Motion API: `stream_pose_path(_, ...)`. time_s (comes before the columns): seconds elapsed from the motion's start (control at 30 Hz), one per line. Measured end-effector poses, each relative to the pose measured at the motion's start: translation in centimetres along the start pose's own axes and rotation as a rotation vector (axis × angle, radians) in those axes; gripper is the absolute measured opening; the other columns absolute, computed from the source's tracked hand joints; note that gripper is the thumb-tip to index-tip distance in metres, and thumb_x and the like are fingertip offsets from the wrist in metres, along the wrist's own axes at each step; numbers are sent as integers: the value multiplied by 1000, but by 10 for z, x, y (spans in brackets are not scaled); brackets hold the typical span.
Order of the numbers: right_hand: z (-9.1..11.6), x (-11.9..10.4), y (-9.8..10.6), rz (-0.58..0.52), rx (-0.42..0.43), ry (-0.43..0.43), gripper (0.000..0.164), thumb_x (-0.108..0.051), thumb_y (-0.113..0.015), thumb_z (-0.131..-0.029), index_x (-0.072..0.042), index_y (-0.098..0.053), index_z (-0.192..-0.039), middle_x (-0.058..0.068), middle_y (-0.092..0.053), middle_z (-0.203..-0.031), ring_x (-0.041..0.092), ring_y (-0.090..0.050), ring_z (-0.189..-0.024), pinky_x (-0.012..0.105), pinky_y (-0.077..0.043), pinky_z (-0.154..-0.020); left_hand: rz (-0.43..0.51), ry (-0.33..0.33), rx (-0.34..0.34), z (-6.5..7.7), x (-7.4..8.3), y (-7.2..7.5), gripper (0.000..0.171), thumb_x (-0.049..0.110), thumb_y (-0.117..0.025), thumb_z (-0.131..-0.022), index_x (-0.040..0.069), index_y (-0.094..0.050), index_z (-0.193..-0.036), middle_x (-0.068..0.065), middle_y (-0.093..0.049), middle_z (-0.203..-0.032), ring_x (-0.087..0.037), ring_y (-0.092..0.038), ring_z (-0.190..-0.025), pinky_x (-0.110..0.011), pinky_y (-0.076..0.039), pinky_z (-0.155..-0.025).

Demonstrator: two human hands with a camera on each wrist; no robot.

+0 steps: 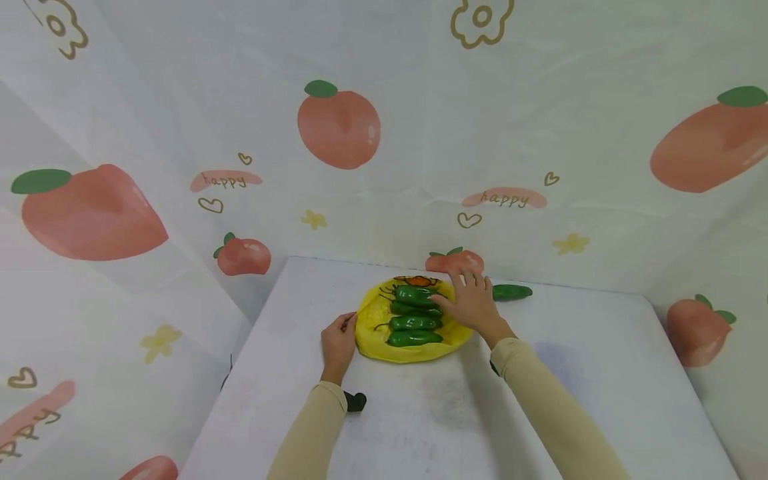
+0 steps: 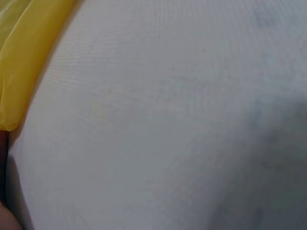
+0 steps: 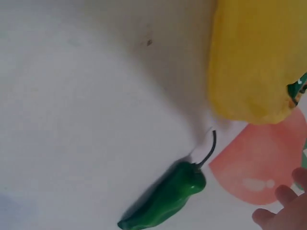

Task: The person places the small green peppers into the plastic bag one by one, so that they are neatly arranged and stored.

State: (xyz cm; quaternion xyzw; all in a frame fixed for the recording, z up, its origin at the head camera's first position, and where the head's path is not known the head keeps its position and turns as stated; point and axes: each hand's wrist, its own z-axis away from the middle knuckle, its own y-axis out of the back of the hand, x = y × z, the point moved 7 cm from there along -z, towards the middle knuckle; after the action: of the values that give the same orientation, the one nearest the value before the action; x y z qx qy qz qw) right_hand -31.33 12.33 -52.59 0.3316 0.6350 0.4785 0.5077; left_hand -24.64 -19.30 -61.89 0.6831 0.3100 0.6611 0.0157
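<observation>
A yellow plastic bag (image 1: 396,355) with a rolled-open rim rests on the white table. Several green peppers (image 1: 415,323) lie stacked in a row inside it, their dark stems pointing left. My left hand (image 1: 339,339) pinches the bag's left rim; in the left wrist view only a sliver of that hand shows under the yellow edge. The right hand (image 1: 471,301) is spread over the bag's right side, fingers extended, its thumb overlapping the upper peppers. Just beyond it, one loose green pepper (image 3: 165,196) lies on the table outside the bag.
The white table (image 1: 420,427) meets a hanging cloth (image 1: 396,207) printed with peaches and the word "happy" at the back and sides. A dark piece (image 1: 356,401) shows by the left wrist. Both forearms reach in over the table's front.
</observation>
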Motion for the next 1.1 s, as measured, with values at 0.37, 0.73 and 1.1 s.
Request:
stream_pose_path(0.37,10,33,-1,54,-34,-55,94,-74,-47,-95,-11,-26,-162,24,-13,-169,53,-14,-153,78,-4,-118,-10,2,-6,-1,1,1,23,28,-65,-101,12,-79,-110,-6,-79,-98,-16,-66,-82,-19,-53,-72)
stream_pose_path(0.73,18,56,2,85,-20,-82,89,-70,-46,-98,-10,-27,-162,29,-19,-166,54,-15,-151,78,-3,-117,8,-1,-1,0,0,0,22,26,-66,-101,12,-79,-109,-6,-79,-97,-15,-66,-82,-17,-53,-72)
stream_pose_path(1.1,25,87,0,118,-53,-88,85,-65,-46,-100,-10,-26,-161,30,-19,-164,55,-17,-149,79,-8,-115,13,-1,-3,0,1,0,22,26,-65,-101,12,-79,-110,-5,-79,-98,-15,-65,-82,-17,-53,-72)
